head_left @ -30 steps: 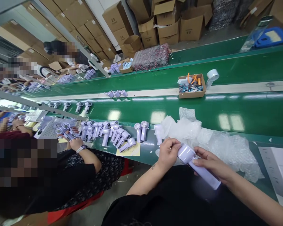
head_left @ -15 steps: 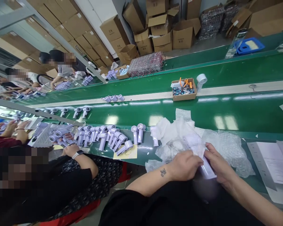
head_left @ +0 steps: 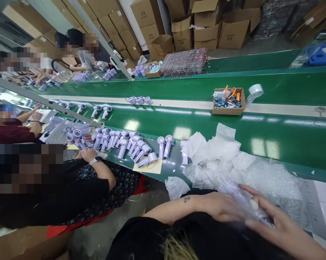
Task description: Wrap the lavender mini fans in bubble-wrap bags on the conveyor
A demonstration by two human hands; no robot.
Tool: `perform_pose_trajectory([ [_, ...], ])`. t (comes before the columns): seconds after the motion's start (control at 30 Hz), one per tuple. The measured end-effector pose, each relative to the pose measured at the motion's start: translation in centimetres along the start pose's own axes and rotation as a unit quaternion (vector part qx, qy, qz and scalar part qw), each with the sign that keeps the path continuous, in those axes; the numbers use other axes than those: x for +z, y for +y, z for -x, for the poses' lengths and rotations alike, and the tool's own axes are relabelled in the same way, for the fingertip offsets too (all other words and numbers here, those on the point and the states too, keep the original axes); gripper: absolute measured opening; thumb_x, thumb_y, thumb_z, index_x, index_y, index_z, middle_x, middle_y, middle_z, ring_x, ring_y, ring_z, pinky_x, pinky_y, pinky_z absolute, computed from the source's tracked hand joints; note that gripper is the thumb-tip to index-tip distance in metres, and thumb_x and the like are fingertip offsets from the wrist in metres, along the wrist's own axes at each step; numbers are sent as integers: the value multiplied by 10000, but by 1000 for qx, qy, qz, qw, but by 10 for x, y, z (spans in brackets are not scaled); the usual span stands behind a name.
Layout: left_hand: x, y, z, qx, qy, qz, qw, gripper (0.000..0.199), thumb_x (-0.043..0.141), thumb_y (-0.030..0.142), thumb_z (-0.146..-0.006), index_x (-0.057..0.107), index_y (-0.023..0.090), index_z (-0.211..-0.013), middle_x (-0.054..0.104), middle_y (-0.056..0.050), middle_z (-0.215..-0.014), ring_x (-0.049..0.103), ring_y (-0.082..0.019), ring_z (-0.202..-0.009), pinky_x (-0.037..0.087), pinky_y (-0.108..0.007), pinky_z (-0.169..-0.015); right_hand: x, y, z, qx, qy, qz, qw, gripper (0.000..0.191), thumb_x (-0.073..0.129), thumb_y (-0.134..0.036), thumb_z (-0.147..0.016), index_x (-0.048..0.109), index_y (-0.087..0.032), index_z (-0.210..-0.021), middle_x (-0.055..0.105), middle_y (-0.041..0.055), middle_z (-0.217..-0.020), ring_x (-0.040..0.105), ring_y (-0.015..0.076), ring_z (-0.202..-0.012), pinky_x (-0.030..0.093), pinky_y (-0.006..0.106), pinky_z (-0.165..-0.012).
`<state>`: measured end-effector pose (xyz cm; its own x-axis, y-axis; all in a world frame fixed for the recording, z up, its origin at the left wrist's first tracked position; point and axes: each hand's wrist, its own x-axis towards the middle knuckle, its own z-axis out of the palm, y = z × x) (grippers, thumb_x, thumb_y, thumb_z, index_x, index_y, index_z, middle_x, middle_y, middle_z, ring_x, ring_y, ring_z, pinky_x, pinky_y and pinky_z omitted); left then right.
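Wrapped lilac item [head_left: 240,198] held at the worktop's [head_left: 176,159] near edge, toward its right end.
Right hand [head_left: 279,222]: fingers curved round the wrapped item. Left hand [head_left: 224,207]: lies against it; blurred, cannot tell whether its fingers grip. Risk: slick film could let it slip past the near edge; a snagged sleeve could drag the wrap pile [head_left: 271,180] off. Printed sheet [head_left: 325,204], carton [head_left: 146,14] marks: too small to read; no brand legible.
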<state>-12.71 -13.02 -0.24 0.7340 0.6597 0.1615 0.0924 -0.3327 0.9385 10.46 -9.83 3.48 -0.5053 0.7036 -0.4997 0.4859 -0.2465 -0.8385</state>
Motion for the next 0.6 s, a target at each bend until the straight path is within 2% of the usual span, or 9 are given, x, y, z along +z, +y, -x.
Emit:
perform_pose_trajectory([
  [0.07, -16, -2, 26, -83, 133, -31, 987, 197, 530, 235, -840, 659, 264, -986, 675, -22, -915, 620, -160, -895, 473, -253, -874, -6, -15, -19, 3, 92, 47, 995, 423, 702, -477, -643, 659, -307, -1028, 645, 54, -1138, 609, 325, -996, 525, 432, -806],
  [0.1, -23, -7, 45, -159, 230, -62, 958, 224, 512, 272, -857, 644, 269, -1038, 664, -35, -940, 609, -173, -910, 474, -283, -878, -10, -20, -32, -18, 147, 70, 986, 340, 679, -492, -659, 666, -289, -931, 660, 53, -1071, 625, 304, -925, 529, 409, -754],
  [0.13, -28, -14, 65, -250, 348, -108, 897, 251, 493, 306, -869, 626, 265, -1078, 644, -57, -982, 591, -200, -952, 462, -334, -903, -14, -23, -47, -56, 200, 92, 974, 272, 658, -496, -675, 647, -273, -829, 658, 55, -1037, 623, 287, -893, 522, 394, -731],
  [0.17, -31, -24, 85, -330, 418, -158, 831, 311, 539, 353, -840, 604, 252, -1127, 616, -86, -1036, 564, -246, -1006, 444, -393, -925, -19, -23, -64, -104, 244, 113, 958, 235, 645, -487, -686, 603, -260, -731, 647, 61, -1029, 614, 277, -898, 511, 390, -740],
  [0.23, -24, -48, 119, -469, 391, -201, 766, 625, 723, 406, -663, 543, 228, -1235, 536, -142, -1159, 462, -368, -1142, 396, -496, -952, -24, -14, -99, -192, 282, 155, 927, 241, 626, -446, -706, 504, -252, -633, 624, 81, -1042, 590, 275, -962, 482, 408, -825],
  [0.33, 5, -80, 149, -550, 307, -210, 747, 630, 766, 271, -580, 581, 260, -1183, 473, -138, -1259, 370, -416, -1228, 386, -513, -947, -23, 27, -145, -221, 165, 238, 931, 176, 589, -388, -737, 574, -241, -832, 610, 106, -1117, 565, 286, -1052, 442, 454, -918],
  [0.4, 22, -89, 159, -547, 302, -204, 753, 367, 665, 213, -679, 644, 248, -1044, 544, -117, -1175, 446, -355, -1173, 403, -478, -935, -18, 63, -162, -214, 87, 275, 933, 294, 539, -350, -773, 583, -226, -1037, 585, 114, -1199, 542, 284, -1112, 425, 472, -952],
  [0.47, 26, -85, 164, -532, 303, -190, 767, 162, 543, 203, -778, 665, 219, -883, 624, -89, -992, 548, -266, -1030, 431, -413, -908, -13, 96, -169, -235, 85, 285, 925, 358, 504, -312, -796, 564, -206, -1133, 547, 126, -1266, 503, 280, -1172, 391, 478, -996],
  [0.6, -18, -55, 151, -442, 404, -121, 792, 200, 452, 269, -850, 641, 203, -858, 655, -55, -873, 598, -187, -864, 467, -326, -839, -9, 113, -169, -256, 74, 316, 911, 426, 513, -233, -766, 555, -208, -1189, 522, 115, -1321, 497, 280, -1169, 373, 496, -1003],
])
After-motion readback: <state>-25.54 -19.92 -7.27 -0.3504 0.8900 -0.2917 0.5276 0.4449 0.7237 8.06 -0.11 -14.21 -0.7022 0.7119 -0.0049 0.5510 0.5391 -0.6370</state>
